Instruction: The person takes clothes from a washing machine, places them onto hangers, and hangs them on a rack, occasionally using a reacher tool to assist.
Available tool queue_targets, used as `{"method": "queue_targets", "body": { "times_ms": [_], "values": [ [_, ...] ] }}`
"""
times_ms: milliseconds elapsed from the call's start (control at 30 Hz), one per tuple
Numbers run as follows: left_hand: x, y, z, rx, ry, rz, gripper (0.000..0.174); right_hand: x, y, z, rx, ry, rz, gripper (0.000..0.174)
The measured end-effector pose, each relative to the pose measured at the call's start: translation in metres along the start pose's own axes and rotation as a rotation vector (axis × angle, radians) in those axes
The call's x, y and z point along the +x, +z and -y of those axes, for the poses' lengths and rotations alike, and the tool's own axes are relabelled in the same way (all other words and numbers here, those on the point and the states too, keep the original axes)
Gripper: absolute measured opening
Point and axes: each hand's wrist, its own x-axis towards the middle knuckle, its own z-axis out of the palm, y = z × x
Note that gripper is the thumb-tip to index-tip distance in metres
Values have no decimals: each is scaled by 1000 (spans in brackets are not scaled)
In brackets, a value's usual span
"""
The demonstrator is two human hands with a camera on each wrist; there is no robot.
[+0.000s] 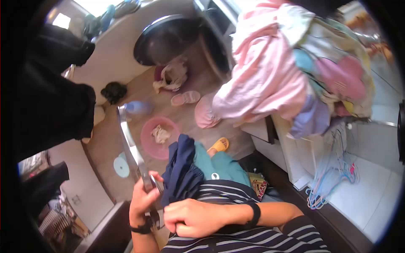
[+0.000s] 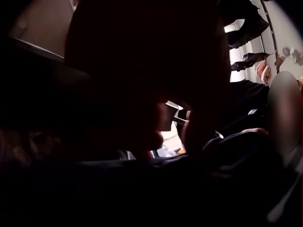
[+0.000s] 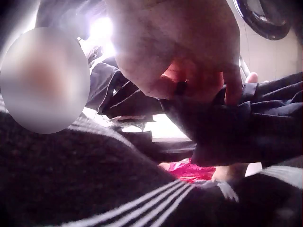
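In the head view my left hand [image 1: 143,198] grips a long, shiny silver frame [image 1: 134,147] whose far end reaches up and away over the floor. A navy garment [image 1: 181,168] with a gathered edge hangs between my hands, in front of my striped top. My right hand [image 1: 194,215], its fingers curled, is at the near end of that garment. The right wrist view shows the fingers of this hand bent over the dark cloth [image 3: 265,113]. Most of the left wrist view is dark, with the hand's underside hiding the work.
Pink and pastel laundry [image 1: 270,71] is heaped at right, above several thin hangers [image 1: 329,181]. On the floor stand a pink basin [image 1: 145,145] with cloth inside and a pink slipper [image 1: 185,98]. Black clothes [image 1: 55,97] hang at left. A big black basin [image 1: 168,38] leans at the back.
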Motion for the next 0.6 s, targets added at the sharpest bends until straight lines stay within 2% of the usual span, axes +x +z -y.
{"method": "queue_targets", "body": {
  "times_ms": [33,100,133,167,200,333,433,467,500,567,600],
  "values": [
    [-19,2,-8,-38,39,168,55,1,1,-2,33,15,-19,4],
    [-35,10,-16,-294,89,372,104,2,-4,13,60,150,-7,6],
    [-43,23,-29,-412,76,392,108,5,-1,20,57,42,-82,7],
    [-51,32,-38,-527,59,407,113,9,9,-5,-130,-262,-197,6],
    [-50,24,-21,-297,135,339,117,8,12,6,-74,-171,-171,6],
    [-63,18,-11,6,311,176,95,8,31,19,26,46,63,10],
    [-91,13,-23,97,394,51,88,-1,20,27,175,113,118,12],
    [-108,13,-36,26,342,25,83,-7,11,17,128,98,73,14],
    [-125,9,-40,-88,241,37,72,-11,6,12,50,93,-28,26],
    [-133,-20,-20,311,456,121,77,-15,8,17,-658,-57,-404,47],
    [-145,-19,-37,386,438,200,63,-14,8,11,-931,-271,-417,64]
  ]
}}
